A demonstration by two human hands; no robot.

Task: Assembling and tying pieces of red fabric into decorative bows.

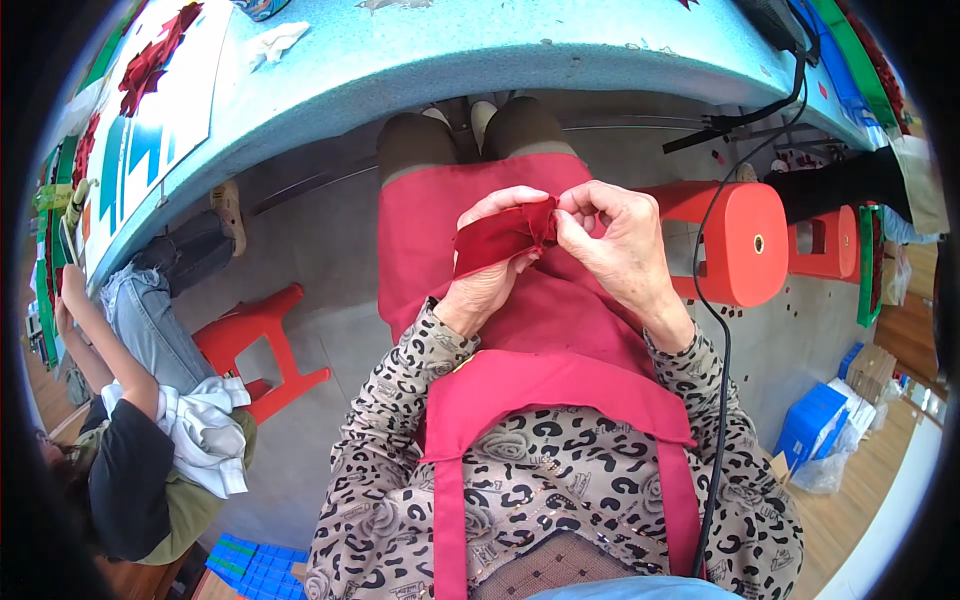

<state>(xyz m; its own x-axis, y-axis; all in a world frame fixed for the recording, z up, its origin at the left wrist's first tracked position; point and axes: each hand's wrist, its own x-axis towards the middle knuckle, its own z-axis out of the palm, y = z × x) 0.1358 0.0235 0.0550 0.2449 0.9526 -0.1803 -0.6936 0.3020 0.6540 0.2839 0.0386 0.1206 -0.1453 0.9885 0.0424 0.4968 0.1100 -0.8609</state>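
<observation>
Over my lap, a strip of dark red cloth [490,240] is bunched into gathered folds at its right end. My left hand [478,296] is closed around the strip, its fingers along the far edge and its thumb near the bunched end. My right hand [622,248] pinches at that gathered end, thumb and index finger pressed together on the cloth. The wider end of the strip lies flat over my left palm. Beneath both hands is my red apron [410,235].
A pale blue table [420,75] curves across the far side, with red cloth pieces [150,70] at its left. Red stools [745,245] stand to my right and left. Someone sits at the left [140,440]. A black cable [712,310] hangs down past my right arm.
</observation>
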